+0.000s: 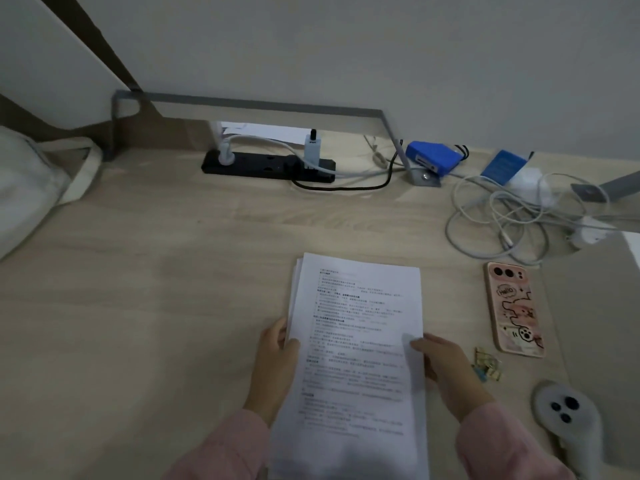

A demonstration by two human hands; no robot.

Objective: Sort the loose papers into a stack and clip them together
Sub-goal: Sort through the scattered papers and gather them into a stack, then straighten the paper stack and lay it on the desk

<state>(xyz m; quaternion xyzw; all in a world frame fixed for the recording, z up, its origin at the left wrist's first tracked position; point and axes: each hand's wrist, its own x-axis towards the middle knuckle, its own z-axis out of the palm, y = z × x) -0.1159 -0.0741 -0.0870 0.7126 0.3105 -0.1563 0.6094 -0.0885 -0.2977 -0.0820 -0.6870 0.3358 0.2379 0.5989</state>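
A stack of white printed papers (356,341) lies in front of me on the wooden desk (156,289), its sheets slightly fanned at the top left corner. My left hand (275,365) grips the stack's left edge, thumb on top. At the right edge, my right hand (446,368) holds the stack with its thumb on the top sheet. A small heap of paper clips (486,363) lies on the desk just right of my right hand.
A phone in a pink case (515,308) lies face down right of the papers. A white controller (568,417) sits at the near right. Tangled white cables (502,216), blue boxes (433,161) and a black power strip (268,166) line the back. A cloth bag (31,181) is at left.
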